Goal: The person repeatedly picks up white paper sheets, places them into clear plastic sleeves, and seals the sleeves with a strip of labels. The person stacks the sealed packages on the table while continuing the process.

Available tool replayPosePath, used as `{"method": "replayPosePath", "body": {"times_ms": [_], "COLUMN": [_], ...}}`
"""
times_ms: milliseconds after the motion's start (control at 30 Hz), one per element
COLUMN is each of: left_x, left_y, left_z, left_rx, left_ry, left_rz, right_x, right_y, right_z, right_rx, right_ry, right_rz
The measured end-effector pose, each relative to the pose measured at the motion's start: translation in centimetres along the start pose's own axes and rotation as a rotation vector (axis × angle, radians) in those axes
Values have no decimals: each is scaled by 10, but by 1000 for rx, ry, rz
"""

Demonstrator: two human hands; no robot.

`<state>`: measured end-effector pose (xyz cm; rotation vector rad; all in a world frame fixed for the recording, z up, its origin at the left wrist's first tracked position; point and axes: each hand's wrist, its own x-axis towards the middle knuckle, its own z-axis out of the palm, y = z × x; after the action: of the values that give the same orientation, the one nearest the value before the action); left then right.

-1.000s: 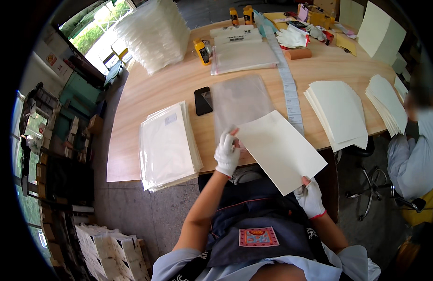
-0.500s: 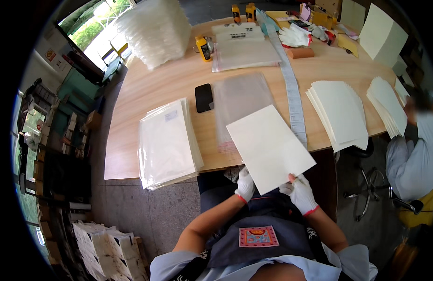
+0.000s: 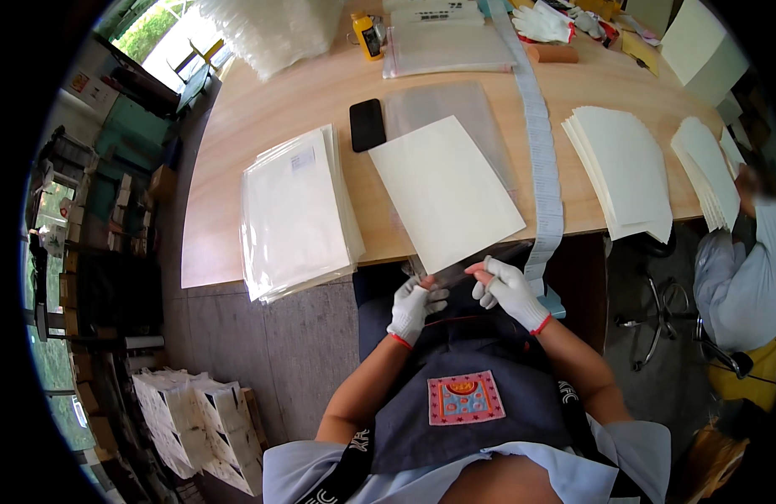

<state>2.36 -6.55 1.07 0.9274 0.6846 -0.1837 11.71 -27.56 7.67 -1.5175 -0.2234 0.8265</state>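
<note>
A cream-white rectangular board [image 3: 448, 193] lies tilted over a stack of clear plastic bags [image 3: 447, 99], its near corner pointing at my hands. Both hands wear white gloves with bare fingertips. My left hand [image 3: 416, 309] is closed at that corner, its thumb and fingers pinching the edge of a clear bag. To the right, my right hand [image 3: 507, 292] is off the board, thumb and forefinger together at the film's near edge; the thin film is hard to make out there. Left of the bags sits a pile of bagged boards [image 3: 291, 214], the top one labelled.
A black phone [image 3: 368, 125] lies beyond the board. A long label strip [image 3: 541, 151] runs down to the table edge. Fanned board stacks [image 3: 619, 168] stand at right, near a seated person's sleeve [image 3: 745, 277]. Farther back are a yellow bottle [image 3: 367, 36], more bags [image 3: 447, 50] and gloves [image 3: 543, 23].
The board has moved up and left over the bags. My right hand has let go of it and come closer to my left, which has shifted to the board's near corner. The view has tilted down.
</note>
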Motion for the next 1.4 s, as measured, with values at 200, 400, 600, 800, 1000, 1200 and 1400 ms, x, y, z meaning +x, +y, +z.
{"method": "replayPosePath", "body": {"times_ms": [200, 400, 600, 800, 1000, 1200, 1400], "left_x": [-13, -28, -25, -25, -31, -32, -37], "left_y": [7, 16, 22, 18, 24, 23, 32], "left_z": [-11, -11, -8, -14, -15, -18, -12], "left_rx": [94, 141, 250, 164, 249, 245, 264], "left_ry": [-35, -29, 32, 49, -5, 4, 10], "left_rz": [8, 54, 121, 84, 48, 70, 90], "right_x": [25, 40, 45, -1, -65, -16, 41], "right_y": [-8, -7, -12, -3, 32, -22, -12], "right_z": [33, 61, 63, -29, -150, -11, 63], "right_rx": [-1029, -1337, -1334, -33, -61, -418, -1244], "right_ry": [-27, -47, -93, 73, 535, 41, -98], "right_rz": [-519, -651, -651, -184, -30, -328, -562]}}
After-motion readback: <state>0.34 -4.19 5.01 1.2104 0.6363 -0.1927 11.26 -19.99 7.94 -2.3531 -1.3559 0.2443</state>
